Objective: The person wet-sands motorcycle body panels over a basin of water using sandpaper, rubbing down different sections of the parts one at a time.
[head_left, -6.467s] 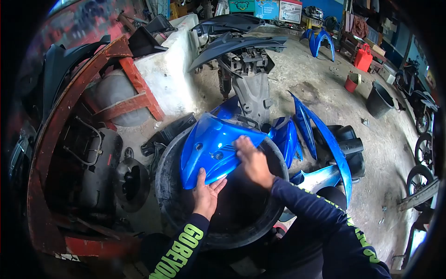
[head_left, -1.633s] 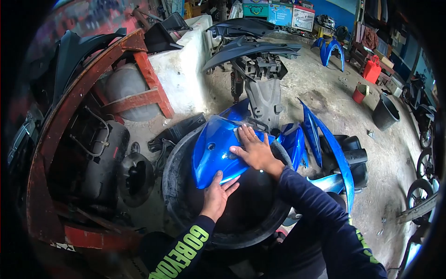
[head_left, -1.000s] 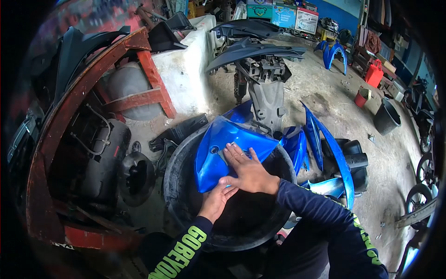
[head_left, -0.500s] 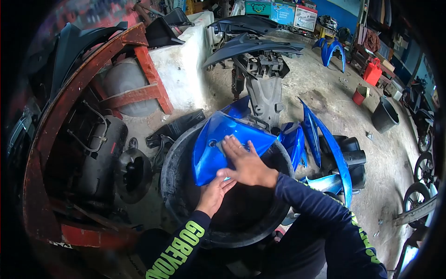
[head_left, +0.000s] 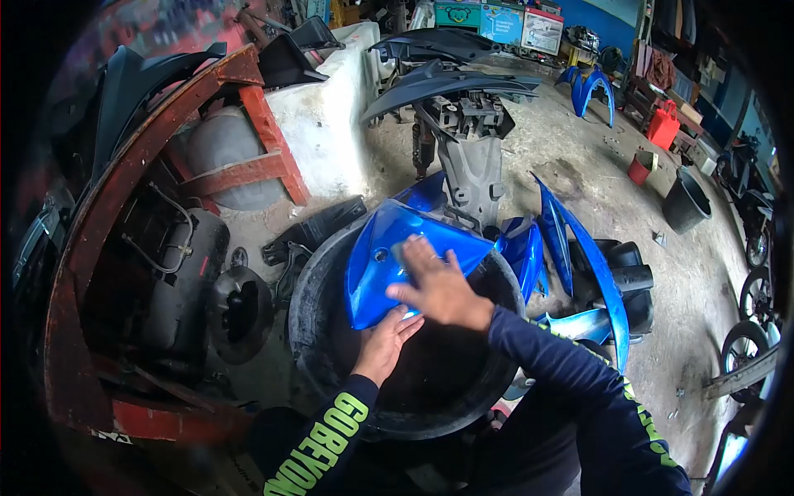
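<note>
A glossy blue panel (head_left: 376, 285) with a round hole rests tilted over a large black round tub (head_left: 308, 331). My left hand (head_left: 385, 343) grips the panel's lower edge, thumb on top and fingers beneath it. Flat on the middle of the panel lies my right hand (head_left: 438, 285), its fingers stretched out and its thumb spread, slightly blurred. A small greyish patch shows at its fingertips; whether it is a thin sheet or a mark I cannot tell.
Long blue panels (head_left: 591, 269) and black parts (head_left: 633, 281) lie right of the tub. A stripped scooter frame (head_left: 471, 169) stands beyond it. At the left are a red wooden frame (head_left: 157, 116) and a dark cylinder (head_left: 194, 273). A black bucket (head_left: 685, 202) stands farther right.
From the panel's upper right part, my right hand has moved left and down over its middle, then slightly right again. My left hand still grips the lower edge.
</note>
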A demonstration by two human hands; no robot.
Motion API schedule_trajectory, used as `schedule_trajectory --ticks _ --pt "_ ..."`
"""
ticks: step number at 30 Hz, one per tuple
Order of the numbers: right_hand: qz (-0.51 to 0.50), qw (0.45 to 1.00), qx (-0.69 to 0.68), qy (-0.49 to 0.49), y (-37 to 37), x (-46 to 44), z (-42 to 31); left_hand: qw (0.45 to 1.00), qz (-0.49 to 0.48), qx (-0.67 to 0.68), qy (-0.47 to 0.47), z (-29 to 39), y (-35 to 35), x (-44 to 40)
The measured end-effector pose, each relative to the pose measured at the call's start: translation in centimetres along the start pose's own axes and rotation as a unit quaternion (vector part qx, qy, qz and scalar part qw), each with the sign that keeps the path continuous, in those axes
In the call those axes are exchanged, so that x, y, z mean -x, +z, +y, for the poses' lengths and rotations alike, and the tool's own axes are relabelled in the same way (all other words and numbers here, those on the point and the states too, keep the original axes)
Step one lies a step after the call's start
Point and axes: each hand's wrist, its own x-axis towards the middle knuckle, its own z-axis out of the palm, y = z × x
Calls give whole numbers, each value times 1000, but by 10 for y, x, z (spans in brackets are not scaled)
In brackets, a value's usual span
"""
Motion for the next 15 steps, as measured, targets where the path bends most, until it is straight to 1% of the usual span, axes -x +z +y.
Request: schedule_trajectory --ticks 1,2,3,5,6,7,9,10,11,13,15 --pt "-21 999 20 -28 0 3 -4 1000 5 19 -17 -1 -5 -2" --pt "-15 1000 21 -16 -8 -3 3 999 11 37 -36 0 -5 0" --pt "30 999 10 23 0 -17 26 999 12 37 -36 0 -3 0" --pt "55 994 1 93 -12 -26 33 1000 -11 -8 14 7 9 -1" --pt "51 996 24 73 -6 -23 29 1000 -11 -10 15 9 7 -2" --pt "-9 1000 -1 -10 -14 -9 16 1000 -9 1 13 10 4 -2" --pt "-26 998 23 -57 -3 2 9 1000 -8 19 13 9 4 -2" --pt "-16 999 6 -36 -10 -2 14 1000 -3 16 0 9 4 -1" --pt "1 1000 8 17 -12 -14 22 1000 0 10 -11 9 6 0" --pt "29 999 1 34 -11 -14 23 1000 -1 1 -1 10 8 -2" --pt "-2 1000 6 -20 -3 3 1 1000 3 2 0 12 1 -4"
